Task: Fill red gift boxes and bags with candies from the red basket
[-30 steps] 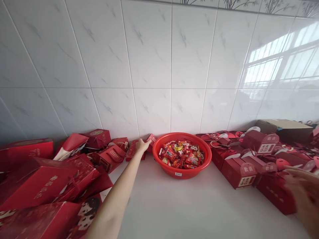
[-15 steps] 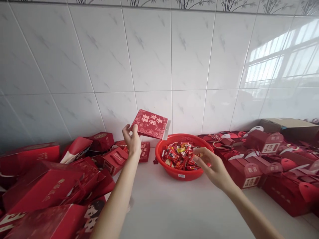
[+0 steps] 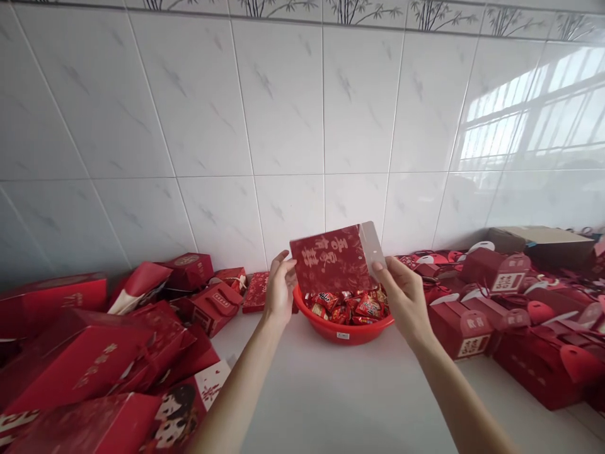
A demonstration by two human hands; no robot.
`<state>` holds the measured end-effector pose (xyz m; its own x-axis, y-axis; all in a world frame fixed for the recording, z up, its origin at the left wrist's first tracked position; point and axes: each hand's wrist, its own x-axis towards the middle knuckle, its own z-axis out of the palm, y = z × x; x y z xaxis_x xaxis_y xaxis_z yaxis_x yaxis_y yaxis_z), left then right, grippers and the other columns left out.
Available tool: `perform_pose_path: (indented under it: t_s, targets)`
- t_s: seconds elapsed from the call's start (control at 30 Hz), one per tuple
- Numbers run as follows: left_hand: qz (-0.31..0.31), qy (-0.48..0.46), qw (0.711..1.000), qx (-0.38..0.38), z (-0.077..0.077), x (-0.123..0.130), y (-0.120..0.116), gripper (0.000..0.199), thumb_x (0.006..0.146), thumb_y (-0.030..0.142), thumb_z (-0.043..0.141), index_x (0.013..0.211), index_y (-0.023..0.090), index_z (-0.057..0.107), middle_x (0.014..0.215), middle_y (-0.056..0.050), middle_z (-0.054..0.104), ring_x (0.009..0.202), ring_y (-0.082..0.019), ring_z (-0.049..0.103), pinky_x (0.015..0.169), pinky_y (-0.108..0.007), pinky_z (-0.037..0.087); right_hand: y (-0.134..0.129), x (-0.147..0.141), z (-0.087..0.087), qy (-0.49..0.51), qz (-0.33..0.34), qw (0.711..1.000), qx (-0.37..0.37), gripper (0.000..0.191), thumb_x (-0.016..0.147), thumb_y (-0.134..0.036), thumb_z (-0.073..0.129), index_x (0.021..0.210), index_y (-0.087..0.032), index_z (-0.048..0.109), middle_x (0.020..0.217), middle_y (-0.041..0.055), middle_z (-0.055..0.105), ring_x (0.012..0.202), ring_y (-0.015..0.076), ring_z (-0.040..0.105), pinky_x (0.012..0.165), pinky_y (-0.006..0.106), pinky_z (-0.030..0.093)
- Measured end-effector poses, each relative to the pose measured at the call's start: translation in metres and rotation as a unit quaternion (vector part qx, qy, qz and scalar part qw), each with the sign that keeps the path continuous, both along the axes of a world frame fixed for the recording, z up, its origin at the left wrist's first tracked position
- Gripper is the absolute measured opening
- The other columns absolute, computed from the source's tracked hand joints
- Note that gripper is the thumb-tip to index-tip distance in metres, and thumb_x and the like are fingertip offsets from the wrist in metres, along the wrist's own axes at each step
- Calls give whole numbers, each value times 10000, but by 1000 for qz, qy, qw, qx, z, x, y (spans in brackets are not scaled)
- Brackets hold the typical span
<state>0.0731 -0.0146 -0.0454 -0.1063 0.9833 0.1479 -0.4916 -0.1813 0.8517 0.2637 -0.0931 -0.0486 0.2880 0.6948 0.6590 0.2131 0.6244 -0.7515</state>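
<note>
- Fingers (image 3: pixel 282 268) of our left hand (image 3: pixel 280 293) stand slightly spread, their tips holding the left edge of a red card packet (image 3: pixel 331 261); fingers (image 3: pixel 379 268) of our right hand (image 3: pixel 404 299) pinch its right edge beside a pale flap (image 3: pixel 372 246).
- We hold this one packet upright, face toward us, above a red plastic basin (image 3: pixel 343 334); its long axis runs sideways, rising slightly to the right.
- Wrapped snacks (image 3: pixel 347 309) fill the one basin, just below the packet.
- Red gift boxes (image 3: pixel 460 328) crowd the table (image 3: pixel 340 391) on both sides, too many to count; one cardboard box (image 3: pixel 539 246) sits far right against the tiled wall (image 3: pixel 283 113).
</note>
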Motion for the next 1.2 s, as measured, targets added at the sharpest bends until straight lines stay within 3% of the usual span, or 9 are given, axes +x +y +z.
perform_pose_path:
  t_s: [0.13, 0.27, 0.43, 0.6, 0.73, 0.87, 0.93, 1.07, 1.2]
  targets:
    - [8, 43, 996, 76, 6, -5, -8, 340, 669, 353, 701, 976, 218, 650, 1099, -49, 668, 975, -210, 672, 876, -324, 511, -11, 17, 7, -129, 59, 987, -70, 471, 944, -570, 553, 679, -192, 460, 642, -15, 400, 593, 117, 332, 523, 249, 271]
    - [-99, 190, 960, 178, 6, -10, -19, 196, 734, 356, 715, 860, 206, 705, 1189, -72, 677, 1042, -246, 657, 942, -378, 502, -11, 18, 0, -290, 149, 938, -117, 419, 994, -494, 475, 700, -197, 502, 669, -1, 455, 616, 137, 386, 565, 261, 314]
    - [-330, 379, 836, 222, -2, -19, -23, 113, 787, 320, 734, 791, 215, 775, 1180, -91, 698, 1178, -269, 615, 1010, -381, 472, 3, 14, -21, -366, 226, 889, -157, 401, 980, -440, 490, 673, -185, 529, 639, -15, 449, 605, 122, 357, 559, 257, 294]
    - [-445, 482, 726, 208, -17, -29, -14, 193, 847, 364, 724, 966, 236, 806, 1066, -70, 738, 1017, -223, 666, 905, -309, 498, 11, 23, -30, -388, 290, 853, -196, 512, 966, -492, 516, 581, -186, 374, 573, -45, 305, 548, 93, 246, 507, 252, 202]
    - [-475, 488, 705, 196, -29, -29, -7, 258, 882, 423, 694, 1018, 233, 803, 988, -56, 771, 946, -208, 673, 860, -279, 495, 10, 28, -29, -398, 317, 826, -242, 588, 968, -557, 483, 553, -205, 258, 544, -58, 202, 509, 85, 157, 472, 265, 130]
    - [-513, 465, 703, 161, -36, -25, -3, 286, 836, 449, 749, 1008, 224, 789, 1002, -42, 760, 946, -199, 666, 840, -257, 493, 8, 30, -25, -419, 329, 800, -275, 539, 956, -567, 494, 567, -195, 474, 519, -40, 395, 483, 86, 271, 450, 243, 204]
    - [-521, 459, 704, 148, -38, -24, -2, 289, 806, 448, 780, 998, 232, 779, 993, -23, 747, 914, -182, 661, 820, -244, 492, 9, 34, -23, -412, 321, 817, -245, 432, 942, -531, 545, 705, -183, 644, 621, -12, 552, 549, 103, 412, 492, 229, 301]
    - [-528, 434, 712, 159, -37, -26, 0, 299, 799, 472, 780, 980, 233, 780, 1038, -37, 739, 983, -203, 666, 900, -281, 491, 25, 44, -24, -289, 232, 909, -189, 416, 908, -558, 587, 824, -173, 723, 741, 24, 651, 665, 147, 548, 603, 252, 425]
    - [-488, 354, 777, 182, -32, -20, 10, 322, 825, 507, 730, 934, 209, 787, 1172, -105, 730, 1127, -277, 655, 982, -382, 497, 62, 51, -42, -103, 95, 971, -192, 431, 767, -596, 681, 776, -166, 707, 738, 58, 687, 673, 185, 600, 641, 300, 477]
